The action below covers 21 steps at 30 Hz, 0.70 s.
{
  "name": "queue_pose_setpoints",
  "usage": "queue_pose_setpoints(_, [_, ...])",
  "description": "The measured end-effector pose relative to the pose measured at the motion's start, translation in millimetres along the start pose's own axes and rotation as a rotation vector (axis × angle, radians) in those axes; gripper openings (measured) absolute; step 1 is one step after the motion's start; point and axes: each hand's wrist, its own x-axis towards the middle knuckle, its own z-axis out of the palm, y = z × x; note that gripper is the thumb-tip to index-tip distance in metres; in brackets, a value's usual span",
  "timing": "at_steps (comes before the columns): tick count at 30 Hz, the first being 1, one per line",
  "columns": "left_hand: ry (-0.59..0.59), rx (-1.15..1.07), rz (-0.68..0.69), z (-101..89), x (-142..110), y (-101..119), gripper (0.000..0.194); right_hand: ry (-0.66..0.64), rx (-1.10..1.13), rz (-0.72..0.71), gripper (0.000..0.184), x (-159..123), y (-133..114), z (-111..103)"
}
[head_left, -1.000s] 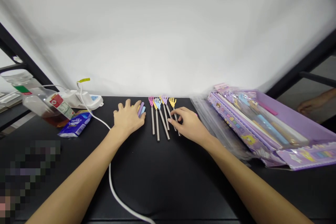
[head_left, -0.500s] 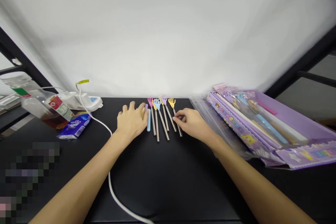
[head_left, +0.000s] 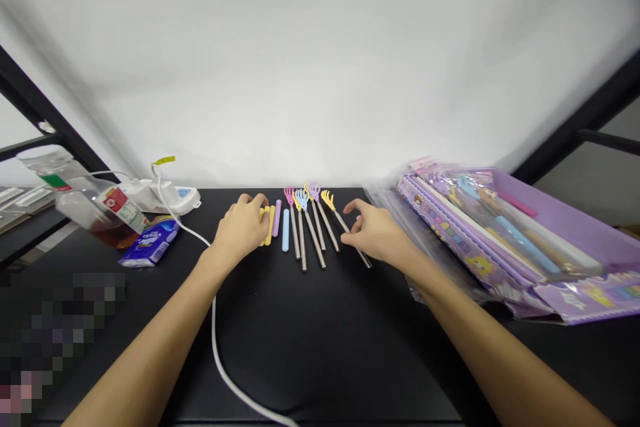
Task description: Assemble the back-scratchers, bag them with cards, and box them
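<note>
On the table, in front of the wall, six back scratchers lie spread at the centre of the frame, heads toward the wall, the rightmost beside the right hand. Just left of them lie at least four short grips, the leftmost partly behind the left hand. At the left of the frame, a packet lies before a bottle and a power strip, while at the right clear film lies beside a box holding packaged scratchers.
</note>
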Motion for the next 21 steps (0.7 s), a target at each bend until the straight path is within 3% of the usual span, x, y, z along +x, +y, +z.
queue_pose_setpoints(7, [-0.029,0.0,0.024,-2.0,-1,-2,0.031,0.031,0.006,-0.034,0.037,0,0,1])
queue_pose_setpoints(16, [-0.102,-0.136,0.039,-3.8,15,-26,0.025,0.096,0.088,-0.045,0.037,2,1,4])
queue_pose_setpoints(21, [-0.058,-0.084,0.07,-2.2,13,-26,0.031,0.091,0.086,-0.035,0.042,1,1,4])
